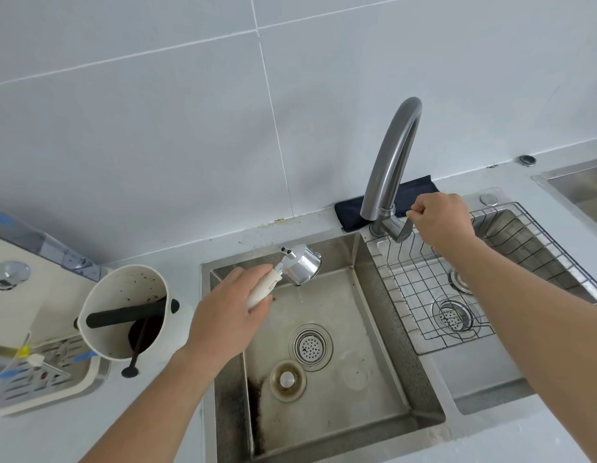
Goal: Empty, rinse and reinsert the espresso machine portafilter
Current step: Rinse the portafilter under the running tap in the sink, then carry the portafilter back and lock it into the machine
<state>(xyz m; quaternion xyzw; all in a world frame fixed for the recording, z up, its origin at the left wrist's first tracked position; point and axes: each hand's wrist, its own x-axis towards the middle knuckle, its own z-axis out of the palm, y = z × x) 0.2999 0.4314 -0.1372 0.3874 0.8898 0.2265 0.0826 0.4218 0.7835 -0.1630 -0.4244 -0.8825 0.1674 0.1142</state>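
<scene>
The portafilter is hanging tilted over the left sink basin, a thin trickle draining from its basket, so the rinse step seems to be underway or ending. The left hand is gripping its white handle from 7 o'clock. At 2 o'clock the right hand is closing around the faucet lever. Next probably comes shaking dry, then carrying it toward the espresso machine at 9 o'clock.

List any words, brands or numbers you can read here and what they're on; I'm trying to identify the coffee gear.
None can be read.
portafilter: no marking shows.
knock box: plain, no label.
espresso machine: no legible print; blue tape strips are blank.
faucet: no brand visible.
</scene>
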